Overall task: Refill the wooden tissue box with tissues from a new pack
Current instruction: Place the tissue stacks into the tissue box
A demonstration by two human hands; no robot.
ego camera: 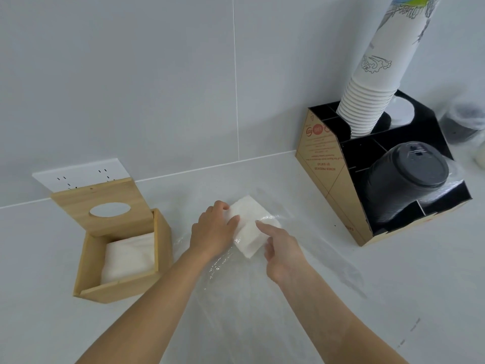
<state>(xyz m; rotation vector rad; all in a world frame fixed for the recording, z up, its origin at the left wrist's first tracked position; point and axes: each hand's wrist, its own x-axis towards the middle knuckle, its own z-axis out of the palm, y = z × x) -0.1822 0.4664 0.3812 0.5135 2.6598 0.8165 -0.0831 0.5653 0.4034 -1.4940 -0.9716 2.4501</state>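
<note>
Open counter [341, 298] between wooden tissue box [162, 240] and cup organizer [338, 185]; raised lid [105, 203] blocks behind.

Both hands [214, 229] on tissue pack [249, 227]; open wooden tissue box [123, 258] nearby

Wall [131, 74] faced in large pale grey-white tiles, thin grout lines seen: one vertical, one low horizontal. White socket plate [78, 174] mounted low on wall, just above counter. Countertop [393, 298] pale, smooth, matte; faint dark marks noted near right edge. Black-and-tan divided organiser [333, 190] set at right against wall, holding tall stack of white paper cups [372, 101] and sleeve of black lids [404, 179]. Blurred dark container [464, 124] behind it. Light soft, even; shadows weak.
</note>
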